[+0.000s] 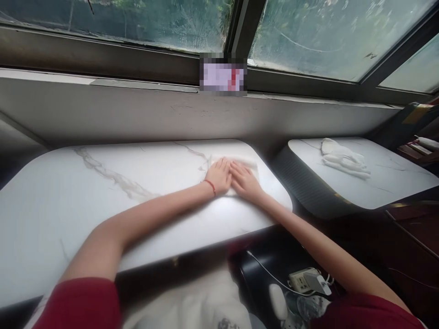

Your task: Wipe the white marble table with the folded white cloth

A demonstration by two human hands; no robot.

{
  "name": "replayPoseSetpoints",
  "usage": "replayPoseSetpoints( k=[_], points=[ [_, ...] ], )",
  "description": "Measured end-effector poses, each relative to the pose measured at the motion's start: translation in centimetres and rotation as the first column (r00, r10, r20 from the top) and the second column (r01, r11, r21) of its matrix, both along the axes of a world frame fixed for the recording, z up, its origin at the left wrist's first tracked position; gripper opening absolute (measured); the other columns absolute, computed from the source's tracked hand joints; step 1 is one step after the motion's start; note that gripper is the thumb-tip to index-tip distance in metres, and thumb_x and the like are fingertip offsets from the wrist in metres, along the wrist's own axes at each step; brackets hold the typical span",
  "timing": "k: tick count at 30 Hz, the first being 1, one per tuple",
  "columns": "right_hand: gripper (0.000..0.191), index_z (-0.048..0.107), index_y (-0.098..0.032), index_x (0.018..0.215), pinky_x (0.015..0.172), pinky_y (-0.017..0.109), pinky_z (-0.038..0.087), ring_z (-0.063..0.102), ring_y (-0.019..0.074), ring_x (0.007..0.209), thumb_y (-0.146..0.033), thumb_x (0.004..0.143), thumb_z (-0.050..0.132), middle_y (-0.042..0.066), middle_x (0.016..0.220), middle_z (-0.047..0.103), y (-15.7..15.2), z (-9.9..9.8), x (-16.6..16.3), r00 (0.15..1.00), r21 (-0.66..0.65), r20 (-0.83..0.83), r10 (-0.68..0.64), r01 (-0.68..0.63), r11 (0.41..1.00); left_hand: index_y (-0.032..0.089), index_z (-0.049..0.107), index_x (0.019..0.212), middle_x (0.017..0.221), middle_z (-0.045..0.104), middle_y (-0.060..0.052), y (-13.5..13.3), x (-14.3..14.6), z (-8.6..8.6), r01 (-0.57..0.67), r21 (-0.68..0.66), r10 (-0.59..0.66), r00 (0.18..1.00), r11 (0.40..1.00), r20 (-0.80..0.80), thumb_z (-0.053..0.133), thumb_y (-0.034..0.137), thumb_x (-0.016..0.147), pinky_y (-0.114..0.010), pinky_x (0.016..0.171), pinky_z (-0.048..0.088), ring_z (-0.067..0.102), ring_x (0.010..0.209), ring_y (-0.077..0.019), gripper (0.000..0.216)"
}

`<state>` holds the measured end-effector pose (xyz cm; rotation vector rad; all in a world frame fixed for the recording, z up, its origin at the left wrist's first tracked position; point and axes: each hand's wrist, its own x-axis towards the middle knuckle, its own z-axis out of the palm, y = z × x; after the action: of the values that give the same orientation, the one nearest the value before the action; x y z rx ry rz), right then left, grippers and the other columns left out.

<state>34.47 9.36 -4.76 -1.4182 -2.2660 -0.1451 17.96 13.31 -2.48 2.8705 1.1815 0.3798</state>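
My left hand (219, 176), with a red string bracelet at the wrist, lies flat on a folded white cloth (247, 160). Beside it my right hand (245, 181) also presses flat on the cloth, the two hands touching at the fingers. Under the cloth is a white marble-patterned table (174, 169), near its right end. Most of the cloth is covered by my hands, and its edges show past the fingertips and to the right.
A second marble-patterned table (387, 169) stands to the right, bearing white knitted gloves (345, 157). Windows (308, 36) run along the wall behind. Below the near edge are a power strip (303, 281) and a white cable (270, 273).
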Motion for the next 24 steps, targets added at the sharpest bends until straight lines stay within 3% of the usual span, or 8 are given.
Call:
replayPoseSetpoints(
  k=[6,10,16,24],
  points=[
    [0.060,0.033,-0.014,0.159,0.120,0.053,0.037,0.035,0.0280,0.152,-0.025,0.099,0.036,0.015,0.160,0.042,-8.8,0.8,-3.2,0.998,0.034,0.023,0.058,-0.059,0.998,-0.010,0.035,0.150,0.159,0.034,-0.029,-8.5,-3.0,0.2,0.049,0.051,-0.047,0.998,0.997,-0.039,0.029,0.028,0.101,-0.050,0.124,0.027,0.029,0.152,-0.0372,0.063],
    [0.067,0.022,-0.016,0.163,0.119,0.055,0.038,0.034,0.0287,0.152,-0.022,0.098,0.037,0.016,0.159,0.043,-10.7,1.3,-4.1,0.996,0.029,0.024,0.086,-0.087,0.996,-0.013,0.035,0.149,0.158,0.034,-0.031,-10.3,-3.7,0.7,0.052,0.045,-0.048,0.995,0.998,-0.085,0.029,0.026,0.100,-0.052,0.124,0.027,0.029,0.151,-0.0405,0.064],
    [0.071,0.015,-0.025,0.165,0.119,0.058,0.038,0.035,0.0299,0.152,-0.026,0.098,0.038,0.011,0.161,0.040,-9.0,1.5,-4.1,0.994,-0.020,-0.012,0.111,-0.111,0.994,-0.008,0.039,0.150,0.159,0.036,-0.027,-8.8,-3.8,0.4,0.031,0.022,-0.030,0.999,0.999,-0.022,0.029,0.029,0.097,-0.049,0.125,0.027,0.031,0.152,-0.0362,0.066],
    [0.059,0.041,-0.022,0.155,0.119,0.053,0.036,0.039,0.0291,0.149,-0.027,0.096,0.038,0.011,0.157,0.047,-1.0,0.7,-4.1,0.992,-0.013,-0.024,0.120,-0.120,0.993,-0.009,0.037,0.150,0.160,0.034,-0.027,-1.9,-4.4,0.1,-0.054,0.020,0.054,0.999,0.998,0.001,0.032,0.030,0.098,-0.045,0.125,0.025,0.029,0.153,-0.0348,0.065]
  ],
)
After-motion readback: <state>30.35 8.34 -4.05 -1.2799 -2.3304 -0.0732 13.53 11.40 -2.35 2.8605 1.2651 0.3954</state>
